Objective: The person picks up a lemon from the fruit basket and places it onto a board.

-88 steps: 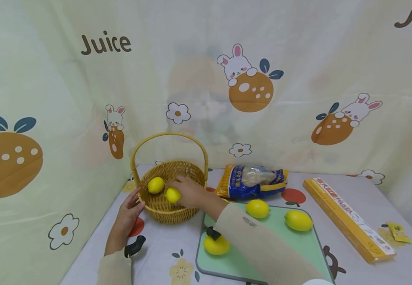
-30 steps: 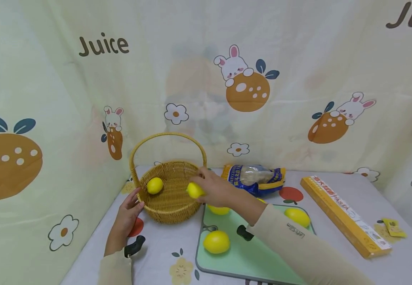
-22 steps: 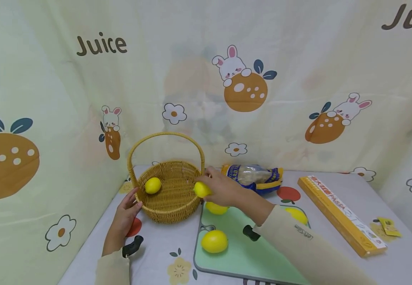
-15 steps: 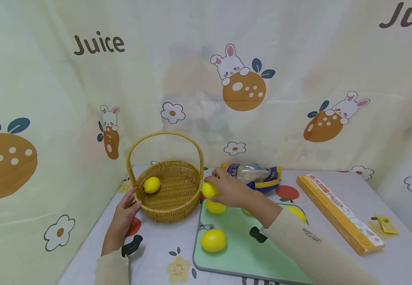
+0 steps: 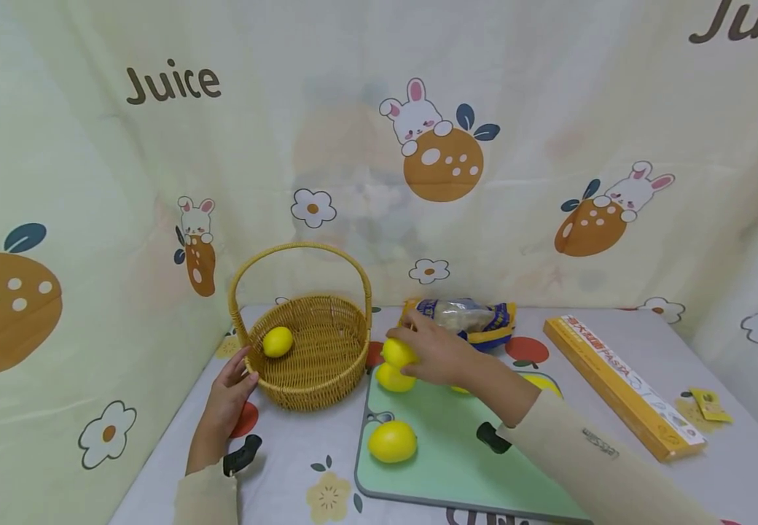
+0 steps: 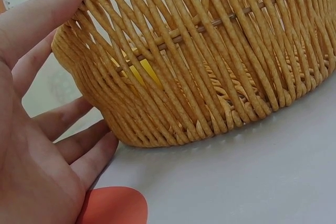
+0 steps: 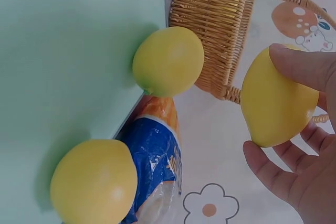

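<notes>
My right hand holds a yellow lemon between thumb and fingers, above the back left of a green cutting board. In the head view this lemon overlaps another lemon lying near the board's corner. At the left, my left hand rests on the side of a wicker basket, thumb at the rim and fairly straight fingers against the weave. One lemon lies inside the basket. A further lemon sits at the board's front left.
Behind the board lies a blue and yellow pasta bag. A long orange pasta box is at the right, with a small yellow packet beyond it. My right forearm partly hides other lemons on the board. The basket's tall handle arches upward.
My right hand has lifted a lemon out of the basket and carried it right, over the board's back left corner. My left hand has stayed at the basket; the view has turned slightly right.
</notes>
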### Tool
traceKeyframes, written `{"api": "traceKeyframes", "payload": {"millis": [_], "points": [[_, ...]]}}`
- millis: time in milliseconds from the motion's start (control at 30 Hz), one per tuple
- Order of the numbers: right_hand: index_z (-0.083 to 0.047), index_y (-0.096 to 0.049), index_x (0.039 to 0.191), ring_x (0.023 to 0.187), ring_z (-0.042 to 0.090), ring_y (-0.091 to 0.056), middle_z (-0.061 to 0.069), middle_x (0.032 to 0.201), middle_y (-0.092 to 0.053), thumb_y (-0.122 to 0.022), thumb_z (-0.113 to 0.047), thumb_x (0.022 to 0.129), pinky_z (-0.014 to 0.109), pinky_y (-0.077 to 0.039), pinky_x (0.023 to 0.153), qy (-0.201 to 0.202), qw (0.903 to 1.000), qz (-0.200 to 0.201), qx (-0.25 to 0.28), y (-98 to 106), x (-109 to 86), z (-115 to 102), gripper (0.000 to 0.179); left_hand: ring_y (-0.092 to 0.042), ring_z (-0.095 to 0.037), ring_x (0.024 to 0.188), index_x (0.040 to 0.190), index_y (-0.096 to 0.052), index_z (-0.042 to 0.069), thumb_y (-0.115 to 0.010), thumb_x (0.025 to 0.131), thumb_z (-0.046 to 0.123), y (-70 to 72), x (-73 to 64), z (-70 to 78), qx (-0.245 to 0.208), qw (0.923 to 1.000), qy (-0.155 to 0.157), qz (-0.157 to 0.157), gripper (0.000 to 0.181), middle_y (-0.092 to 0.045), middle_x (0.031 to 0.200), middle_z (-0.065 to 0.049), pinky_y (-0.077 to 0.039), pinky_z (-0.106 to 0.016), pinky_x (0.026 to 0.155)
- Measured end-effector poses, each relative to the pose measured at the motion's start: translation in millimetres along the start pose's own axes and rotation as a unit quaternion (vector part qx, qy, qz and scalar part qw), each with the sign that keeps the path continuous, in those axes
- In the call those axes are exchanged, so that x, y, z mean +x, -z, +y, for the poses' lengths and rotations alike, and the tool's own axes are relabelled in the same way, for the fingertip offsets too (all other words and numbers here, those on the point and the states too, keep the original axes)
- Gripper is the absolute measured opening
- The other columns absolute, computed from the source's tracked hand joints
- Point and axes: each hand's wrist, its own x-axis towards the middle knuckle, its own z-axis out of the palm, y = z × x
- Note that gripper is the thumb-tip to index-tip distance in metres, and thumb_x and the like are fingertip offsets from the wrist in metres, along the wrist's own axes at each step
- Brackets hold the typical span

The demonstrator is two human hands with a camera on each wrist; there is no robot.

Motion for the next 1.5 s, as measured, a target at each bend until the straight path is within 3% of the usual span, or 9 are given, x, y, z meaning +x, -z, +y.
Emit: {"api": "traceKeyframes", "payload": {"millis": [100, 267, 367, 600, 733, 1067, 1367, 1500], "points": [[-0.026, -0.057, 0.133, 0.100, 0.016, -0.046, -0.003, 0.119, -0.042, -0.077, -0.028, 0.085, 0.031, -0.048, 0.083, 0.007, 1.0000, 0.002, -0.001, 0, -5.0, 2, 0.052, -0.029, -0.029, 0.140, 0.152, -0.033, 0.027, -0.064, 0.096, 0.017, -0.3, -0.4, -1.8, -0.014, 0.9998, -0.010, -0.002, 0.065, -0.020, 0.159, -0.011, -0.025, -0.044, 0.113], [-0.024, -0.056, 0.135, 0.099, 0.017, -0.046, 0.000, 0.118, -0.044, -0.078, -0.029, 0.084, 0.033, -0.047, 0.084, 0.014, 0.9998, 0.005, -0.009, -2, -15.0, 5, 0.055, -0.029, -0.028, 0.138, 0.153, -0.031, 0.016, -0.059, 0.096, 0.005, -1.8, -1.2, -4.1, -0.066, 0.9970, -0.034, -0.019, 0.064, -0.024, 0.156, -0.014, -0.039, -0.025, 0.103], [-0.026, -0.056, 0.136, 0.098, 0.016, -0.046, 0.000, 0.119, -0.043, -0.078, -0.031, 0.084, 0.032, -0.047, 0.083, 0.006, 0.9999, 0.003, -0.012, -4, -22.0, 7, 0.057, -0.029, -0.028, 0.137, 0.153, -0.031, 0.016, -0.059, 0.096, 0.004, -2.4, -1.6, -4.1, -0.070, 0.9967, -0.035, -0.021, 0.064, -0.025, 0.156, -0.013, -0.042, -0.017, 0.096], [-0.025, -0.056, 0.136, 0.095, 0.015, -0.046, -0.001, 0.119, -0.043, -0.079, -0.033, 0.083, 0.029, -0.047, 0.079, -0.009, 0.9999, 0.006, -0.013, -9, -37.2, 10, 0.058, -0.030, -0.027, 0.138, 0.152, -0.034, 0.023, -0.062, 0.096, 0.013, -1.1, -0.7, -1.5, -0.014, 0.9996, -0.022, -0.007, 0.064, -0.022, 0.157, -0.014, -0.032, -0.036, 0.109], [-0.026, -0.056, 0.136, 0.093, 0.013, -0.046, -0.003, 0.117, -0.043, -0.079, -0.035, 0.082, 0.027, -0.047, 0.078, -0.013, 0.9998, 0.001, -0.014, -14, -45.2, 14, 0.059, -0.029, -0.028, 0.139, 0.153, -0.033, 0.023, -0.062, 0.096, 0.013, -0.7, 1.0, -2.5, -0.008, 0.9998, -0.020, -0.005, 0.064, -0.023, 0.157, -0.014, -0.028, -0.043, 0.111], [-0.025, -0.059, 0.133, 0.094, 0.013, -0.046, -0.004, 0.115, -0.045, -0.080, -0.033, 0.081, 0.029, -0.048, 0.080, -0.025, 0.9996, 0.003, -0.013, -22, -64.9, 20, 0.057, -0.029, -0.028, 0.139, 0.153, -0.032, 0.020, -0.064, 0.095, 0.011, -1.1, 2.3, -4.6, -0.044, 0.9986, -0.026, -0.012, 0.067, -0.026, 0.156, -0.011, -0.025, -0.043, 0.113], [-0.026, -0.061, 0.131, 0.094, 0.015, -0.047, -0.001, 0.120, -0.046, -0.081, -0.030, 0.080, 0.030, -0.049, 0.079, -0.073, 0.9972, 0.008, -0.014, -38, -90.7, 25, 0.055, -0.029, -0.029, 0.139, 0.153, -0.033, 0.024, -0.066, 0.094, 0.018, -0.3, 2.5, -0.7, -0.009, 0.9998, -0.017, -0.007, 0.068, -0.026, 0.157, -0.011, -0.026, -0.044, 0.113], [-0.026, -0.061, 0.132, 0.094, 0.014, -0.046, -0.002, 0.118, -0.047, -0.082, -0.030, 0.079, 0.030, -0.048, 0.080, -0.084, 0.9962, 0.017, -0.012, -39, -98.8, 26, 0.058, -0.029, -0.028, 0.139, 0.153, -0.031, 0.022, -0.064, 0.095, 0.014, -0.9, 2.2, 1.3, -0.029, 0.9992, -0.023, -0.013, 0.067, -0.026, 0.157, -0.010, -0.029, -0.039, 0.111]]}}
